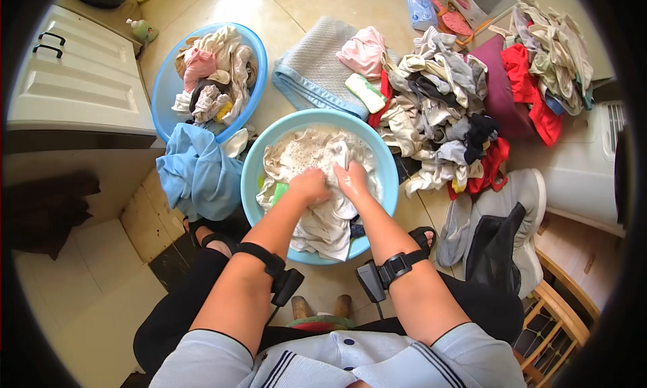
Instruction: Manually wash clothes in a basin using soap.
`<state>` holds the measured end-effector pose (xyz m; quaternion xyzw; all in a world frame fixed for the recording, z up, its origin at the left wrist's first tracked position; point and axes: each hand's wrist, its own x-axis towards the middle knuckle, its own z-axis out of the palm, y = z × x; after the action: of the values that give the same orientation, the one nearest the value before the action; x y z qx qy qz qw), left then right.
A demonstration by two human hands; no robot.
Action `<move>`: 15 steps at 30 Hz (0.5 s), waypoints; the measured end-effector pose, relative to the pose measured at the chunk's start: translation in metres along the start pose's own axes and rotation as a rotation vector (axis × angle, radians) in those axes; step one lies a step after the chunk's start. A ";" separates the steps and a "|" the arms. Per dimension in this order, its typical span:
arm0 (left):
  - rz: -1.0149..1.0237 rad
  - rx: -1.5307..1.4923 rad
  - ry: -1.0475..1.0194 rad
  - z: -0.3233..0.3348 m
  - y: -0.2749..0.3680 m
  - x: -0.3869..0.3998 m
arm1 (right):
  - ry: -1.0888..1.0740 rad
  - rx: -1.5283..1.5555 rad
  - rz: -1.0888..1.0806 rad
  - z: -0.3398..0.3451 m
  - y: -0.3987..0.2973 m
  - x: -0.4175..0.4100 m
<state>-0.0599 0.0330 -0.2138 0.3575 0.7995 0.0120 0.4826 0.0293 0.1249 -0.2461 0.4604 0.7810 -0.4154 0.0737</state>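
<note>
A light blue plastic basin stands on the floor before me, with white wet cloth in cloudy, foamy water. My left hand is curled over the cloth near the basin's middle, its fingertips hidden from view. Just to its right, my right hand grips a raised fold of the white cloth between thumb and fingers. A bright green piece, whose kind I cannot tell, lies beside my left hand. Dark blue cloth shows at the basin's lower right.
Behind on the left stands a blue tub of clothes, with light blue cloth beside it. A grey towel and a green-and-white brush or sponge lie behind the basin. Heaped laundry and a grey shoe are on the right.
</note>
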 end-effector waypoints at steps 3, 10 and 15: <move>0.243 -0.035 0.398 0.017 -0.003 -0.019 | -0.006 0.813 0.236 -0.007 -0.013 -0.022; 0.395 -0.841 0.737 0.028 0.023 -0.055 | -0.279 1.494 0.308 -0.051 -0.062 -0.051; 0.359 -0.660 0.925 0.018 0.028 -0.077 | -0.258 1.706 0.273 -0.062 -0.073 -0.069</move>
<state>-0.0089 0.0029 -0.1542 0.2759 0.8077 0.4959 0.1603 0.0277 0.1068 -0.1296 0.3974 0.1269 -0.8948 -0.1590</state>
